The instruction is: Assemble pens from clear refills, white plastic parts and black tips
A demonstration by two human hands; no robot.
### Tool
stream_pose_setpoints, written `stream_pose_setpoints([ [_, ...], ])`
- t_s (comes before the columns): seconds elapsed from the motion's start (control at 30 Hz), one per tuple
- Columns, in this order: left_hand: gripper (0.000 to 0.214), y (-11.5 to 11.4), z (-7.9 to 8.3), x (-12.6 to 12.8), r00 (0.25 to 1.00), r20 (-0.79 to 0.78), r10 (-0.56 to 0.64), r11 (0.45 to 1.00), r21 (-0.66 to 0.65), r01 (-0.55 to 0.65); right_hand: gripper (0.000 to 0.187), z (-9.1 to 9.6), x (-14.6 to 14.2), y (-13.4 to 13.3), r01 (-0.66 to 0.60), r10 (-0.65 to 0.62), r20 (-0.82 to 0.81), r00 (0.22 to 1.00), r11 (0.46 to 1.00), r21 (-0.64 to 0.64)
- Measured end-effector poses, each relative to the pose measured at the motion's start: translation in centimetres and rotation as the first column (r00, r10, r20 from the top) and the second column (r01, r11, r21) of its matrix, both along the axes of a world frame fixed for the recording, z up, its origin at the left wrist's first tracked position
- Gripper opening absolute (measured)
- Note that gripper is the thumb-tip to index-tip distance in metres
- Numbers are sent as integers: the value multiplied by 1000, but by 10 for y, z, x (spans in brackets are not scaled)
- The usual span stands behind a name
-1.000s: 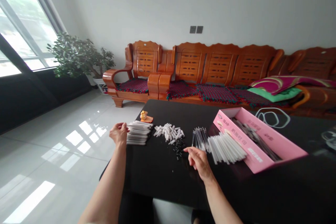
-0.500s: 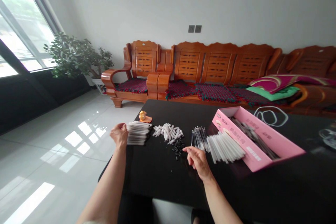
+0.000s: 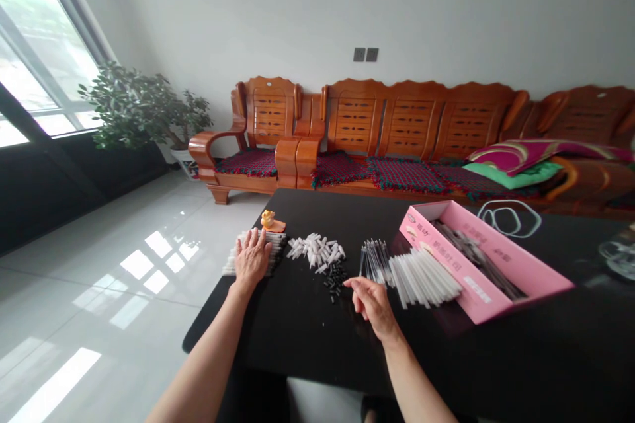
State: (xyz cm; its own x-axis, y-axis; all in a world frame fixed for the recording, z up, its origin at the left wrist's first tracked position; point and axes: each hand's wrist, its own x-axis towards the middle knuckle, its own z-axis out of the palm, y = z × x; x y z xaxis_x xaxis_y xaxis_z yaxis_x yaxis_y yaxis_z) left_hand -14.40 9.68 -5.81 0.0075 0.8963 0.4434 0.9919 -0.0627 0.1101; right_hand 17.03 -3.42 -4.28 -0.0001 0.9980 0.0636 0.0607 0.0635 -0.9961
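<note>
My left hand lies flat, fingers stretched, over a row of whitish pen-like sticks at the table's left edge, partly hiding them. My right hand hovers or rests near a small heap of black plugs; its fingers are loosely bent and apart, with nothing visible in them. Beyond the plugs lies a heap of short white tubes. Right of them are thin dark sticks like pen refills and a row of long translucent white tubes.
A pink box holding dark sticks stands right on the black table. A small orange-yellow figurine sits behind the left row. White loops and a glass object lie farther right. Wooden seats line the wall.
My left hand has moved right from the outer end of the left row and flattened onto the sticks, which now reach farther left. My right hand stays in nearly the same place.
</note>
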Motion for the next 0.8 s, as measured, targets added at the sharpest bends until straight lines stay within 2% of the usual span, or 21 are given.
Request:
stream_pose_setpoints([
  [0.27, 62, 23, -1, 1, 999, 40, -6, 1000, -30, 8, 43, 2, 0, 0, -4, 4, 0, 1000, 1000, 2],
  [0.6, 68, 40, 3, 5, 995, 99, -11, 998, -53, 16, 44, 3, -1, -1, 7, -7, 7, 1000, 1000, -1],
  [0.7, 64, 38, 11, 8, 988, 152, 3, 1000, -29, 2, 44, 1, 0, -1, 14, -14, 0, 1000, 1000, 2],
  [0.8, 56, 21, 26, 18, 964, 263, -25, 998, 70, 7, 45, 1, 0, -1, 25, -25, -7, 1000, 1000, -4],
])
